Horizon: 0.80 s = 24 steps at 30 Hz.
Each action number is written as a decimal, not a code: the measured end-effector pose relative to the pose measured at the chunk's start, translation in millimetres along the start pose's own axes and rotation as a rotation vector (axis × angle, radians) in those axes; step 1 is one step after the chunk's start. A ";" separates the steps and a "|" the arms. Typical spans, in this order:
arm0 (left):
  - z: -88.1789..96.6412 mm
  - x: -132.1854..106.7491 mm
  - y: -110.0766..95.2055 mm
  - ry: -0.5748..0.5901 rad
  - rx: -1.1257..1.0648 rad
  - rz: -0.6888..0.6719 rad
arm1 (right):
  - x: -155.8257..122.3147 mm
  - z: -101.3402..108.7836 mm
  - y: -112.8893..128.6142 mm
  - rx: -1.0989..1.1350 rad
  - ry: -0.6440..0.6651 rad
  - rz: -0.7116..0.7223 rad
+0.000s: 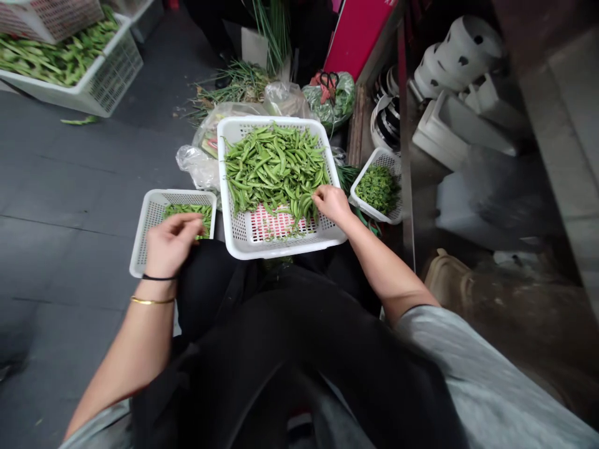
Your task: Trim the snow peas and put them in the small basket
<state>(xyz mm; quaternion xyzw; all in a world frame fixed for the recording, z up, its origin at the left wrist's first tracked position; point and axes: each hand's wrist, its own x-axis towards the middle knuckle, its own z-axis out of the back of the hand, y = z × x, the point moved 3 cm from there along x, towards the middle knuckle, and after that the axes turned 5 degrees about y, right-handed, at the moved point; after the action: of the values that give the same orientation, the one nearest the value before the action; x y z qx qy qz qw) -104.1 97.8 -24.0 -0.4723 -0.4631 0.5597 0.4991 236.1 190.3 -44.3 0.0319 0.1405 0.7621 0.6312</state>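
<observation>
A white perforated basket rests on my lap, holding a heap of green pea pods. At its right side my right hand reaches in with fingers pinched on a pea pod at the edge of the heap. My left hand, slightly blurred, hovers over a smaller white basket at the left. Its fingers are curled in toward the thumb; whatever they hold is hidden. More green pods lie in that smaller basket, partly covered by the hand.
A small basket of leafy greens stands at the right. Plastic bags and green stalks lie beyond the lap basket. Scissors sit on a bag. A large crate of greens is far left; white containers fill the right-hand shelf.
</observation>
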 end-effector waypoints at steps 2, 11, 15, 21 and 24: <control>-40.6 -7.8 -0.8 0.216 -0.116 0.195 | -27.7 11.9 14.9 0.122 -0.106 0.155; -134.9 -35.3 6.4 0.437 -0.520 0.425 | -125.2 2.6 89.4 0.660 0.174 0.668; -123.5 -47.2 -1.5 0.546 -0.467 0.431 | -114.1 7.0 66.0 1.083 0.381 0.365; -109.6 -51.7 -13.9 0.653 -0.400 0.409 | -101.5 45.6 35.8 0.929 0.024 0.244; -107.2 -51.6 -14.5 0.716 -0.340 0.405 | -115.3 47.5 62.0 0.456 -0.004 0.483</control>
<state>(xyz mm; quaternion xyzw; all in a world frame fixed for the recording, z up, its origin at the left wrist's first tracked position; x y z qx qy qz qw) 6.7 52.5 -19.7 -0.7929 -0.2447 0.3634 0.4235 210.9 76.5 31.8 0.2065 0.2946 0.8386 0.4090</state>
